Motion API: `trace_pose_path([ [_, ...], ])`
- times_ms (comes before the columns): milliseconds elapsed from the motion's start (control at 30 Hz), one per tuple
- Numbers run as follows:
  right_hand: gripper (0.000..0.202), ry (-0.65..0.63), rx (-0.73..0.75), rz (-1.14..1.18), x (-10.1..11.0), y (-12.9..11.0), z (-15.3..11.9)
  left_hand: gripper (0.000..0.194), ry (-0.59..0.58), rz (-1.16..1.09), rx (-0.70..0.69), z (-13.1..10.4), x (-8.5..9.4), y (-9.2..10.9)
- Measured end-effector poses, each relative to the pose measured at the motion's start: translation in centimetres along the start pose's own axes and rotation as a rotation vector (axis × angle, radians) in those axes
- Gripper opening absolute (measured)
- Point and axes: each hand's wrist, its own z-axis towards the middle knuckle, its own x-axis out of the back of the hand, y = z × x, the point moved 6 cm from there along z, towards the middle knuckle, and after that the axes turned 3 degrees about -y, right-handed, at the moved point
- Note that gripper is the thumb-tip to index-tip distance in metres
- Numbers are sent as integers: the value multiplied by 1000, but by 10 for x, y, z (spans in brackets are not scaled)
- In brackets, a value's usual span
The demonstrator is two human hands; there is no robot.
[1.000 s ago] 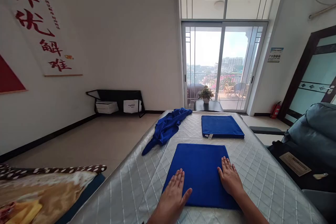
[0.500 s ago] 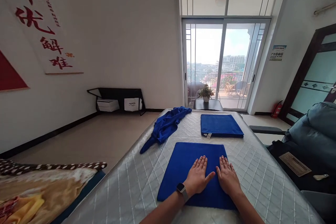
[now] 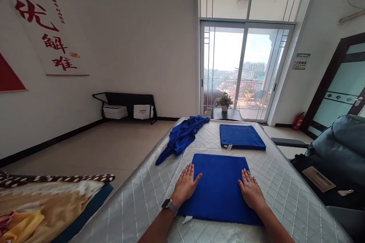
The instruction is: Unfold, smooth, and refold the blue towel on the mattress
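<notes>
Silver quilted fabric, one covering (image 3: 137, 193), underlies one flat blue fabric square (image 3: 218, 190). Beyond the square lie one folded blue fabric stack (image 3: 242, 136), rightward, and one crumpled blue cloth (image 3: 182, 136), leftward. Of two, the left hand (image 3: 184, 185) rests on the square's left edge, the right hand (image 3: 252, 191) on its right edge, each flat, fully open, grasping nothing.
</notes>
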Motion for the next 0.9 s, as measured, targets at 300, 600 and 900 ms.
trace_pose_path([
  [300,67,-21,-27,-18,30,-2,37,82,37,-21,-26,5,-13,-10],
  [600,67,-5,-65,13,14,3,84,84,30,-17,-28,5,-17,-14],
  [900,67,68,-47,31,1,10,92,78,94,17,11,3,8,0],
])
